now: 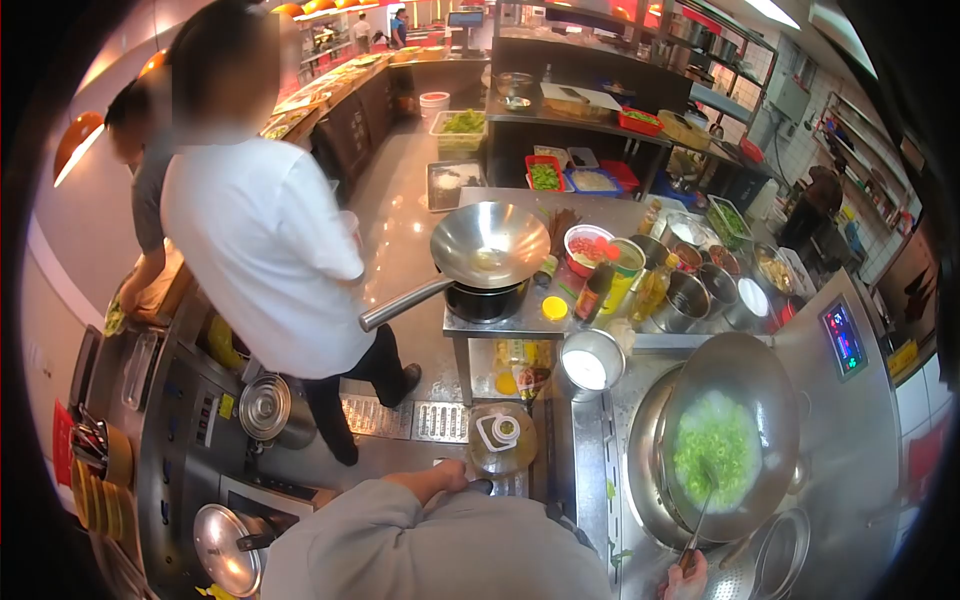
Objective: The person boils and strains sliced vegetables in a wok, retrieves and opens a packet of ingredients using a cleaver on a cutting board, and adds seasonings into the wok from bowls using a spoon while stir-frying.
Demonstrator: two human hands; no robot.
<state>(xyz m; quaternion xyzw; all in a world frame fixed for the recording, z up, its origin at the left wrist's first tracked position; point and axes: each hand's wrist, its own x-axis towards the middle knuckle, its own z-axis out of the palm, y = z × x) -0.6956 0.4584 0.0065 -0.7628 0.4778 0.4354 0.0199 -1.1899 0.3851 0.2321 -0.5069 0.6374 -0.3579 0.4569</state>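
At the lower right, my right hand (686,582) is closed round the brown handle of a long metal wok ladle (701,515). The ladle's head is mostly sunk among chopped greens (715,450) in pale, steaming liquid. They lie in a big steel wok (765,400), tilted over the stove. My left hand (455,474) is bent in front of my waist with its fingers curled in; whether anything is inside is hidden. Just beyond it, lower down, is a round board-like lid (503,455) with a white ring-shaped item on top.
Left of the stove stands a pot of white liquid (590,362). A second wok (490,243) rests on a black pot at the counter's corner, among bottles (655,290) and steel containers (686,298). A person in a white shirt (255,250) stands at the left; another person bends beyond.
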